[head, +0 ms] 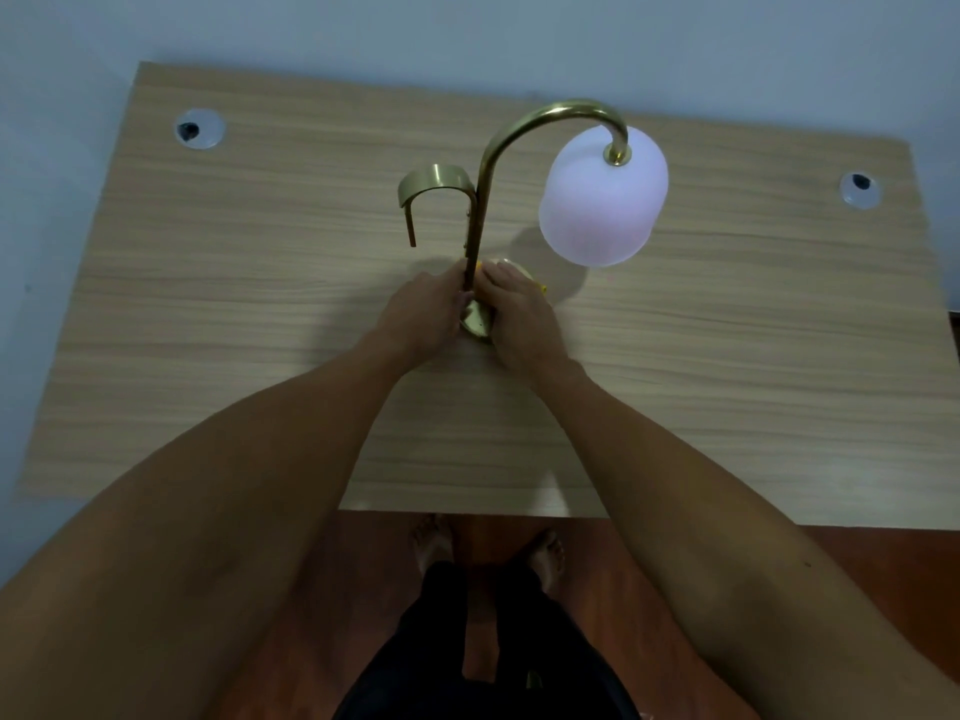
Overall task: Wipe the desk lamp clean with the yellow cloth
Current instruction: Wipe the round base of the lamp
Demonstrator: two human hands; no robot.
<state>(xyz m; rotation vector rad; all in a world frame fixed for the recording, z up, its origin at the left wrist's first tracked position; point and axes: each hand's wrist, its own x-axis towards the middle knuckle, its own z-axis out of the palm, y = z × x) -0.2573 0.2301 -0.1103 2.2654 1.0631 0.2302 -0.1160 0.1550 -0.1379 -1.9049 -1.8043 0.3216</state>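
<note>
Lamp (pixel 480 200) is standing mid-counter (pixel 208 330), its white shade (pixel 602 200) hanging to the right. Left hand (pixel 426 317) is gripping the brass stem low down, while right hand (pixel 514 314) is pressing the mostly hidden yellow cloth (pixel 542 289) onto the base, fingers curled over it.

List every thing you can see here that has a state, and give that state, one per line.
desk lamp: upright on the desk, shade hanging down
lamp shade: whether lit, cannot tell
yellow cloth: mostly hidden under the right hand, at the lamp base
left hand: grips the lower stem
right hand: presses the cloth on the base
</note>
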